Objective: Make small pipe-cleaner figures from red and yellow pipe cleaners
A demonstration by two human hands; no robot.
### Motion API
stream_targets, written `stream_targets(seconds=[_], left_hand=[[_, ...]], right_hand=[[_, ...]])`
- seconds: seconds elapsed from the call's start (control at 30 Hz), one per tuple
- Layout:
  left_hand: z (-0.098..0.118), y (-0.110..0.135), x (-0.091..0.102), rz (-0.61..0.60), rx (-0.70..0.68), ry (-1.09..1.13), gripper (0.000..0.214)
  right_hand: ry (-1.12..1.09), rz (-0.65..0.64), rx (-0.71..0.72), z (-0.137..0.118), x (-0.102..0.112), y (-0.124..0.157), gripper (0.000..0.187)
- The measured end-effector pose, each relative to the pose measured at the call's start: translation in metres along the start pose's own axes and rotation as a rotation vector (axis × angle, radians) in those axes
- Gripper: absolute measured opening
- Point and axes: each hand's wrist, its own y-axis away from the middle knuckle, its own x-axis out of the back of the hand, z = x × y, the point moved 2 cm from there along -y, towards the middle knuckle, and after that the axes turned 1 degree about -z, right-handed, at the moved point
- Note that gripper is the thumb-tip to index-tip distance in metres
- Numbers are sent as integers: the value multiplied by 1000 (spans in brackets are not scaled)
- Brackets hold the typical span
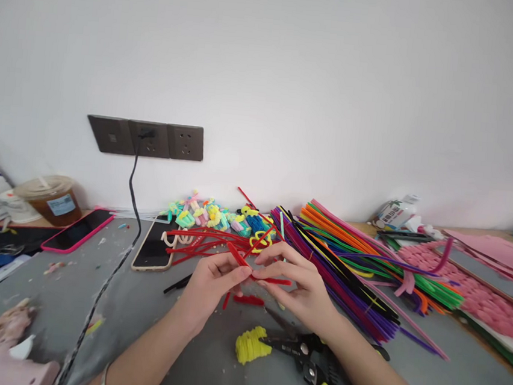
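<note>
Both my hands meet above the grey table top, pinching one red pipe cleaner between them. My left hand has its fingers closed on the bent left end of it. My right hand pinches the right part, thumb and fingers pressed together. Just behind lies a loose pile of red pipe cleaners. A short red piece rests on the table under my hands. A yellow fuzzy coil and black-and-yellow pliers lie in front of my right wrist.
A big sheaf of pipe cleaners in many colours fans out to the right. Small pastel fuzzy pieces sit by the wall. Two phones lie at left, a cable running from the wall socket. A lidded drink cup stands far left.
</note>
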Motion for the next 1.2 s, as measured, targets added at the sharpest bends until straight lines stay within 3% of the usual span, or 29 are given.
stream_targets(seconds=[0.23,0.37,0.5,0.77,0.97,1.2], left_hand=[[2,-1,0,-66,5,-135,33],[3,3,-3,-92,59,-89,34],[2,5,-4,-123,71,-52,32],[3,4,-6,-147,47,-117,35],[4,5,-5,-141,58,-145,34],[5,7,-8,-236,142,-207,33]], right_hand=[[98,-110,31,4,3,0,7],[-1,-115,-30,6,6,-2,15],[-102,-105,-113,6,8,-2,12],[-233,-187,-212,10,9,-2,9],[-329,-141,-329,12,11,1,19],[-423,-159,-408,13,11,1,18]])
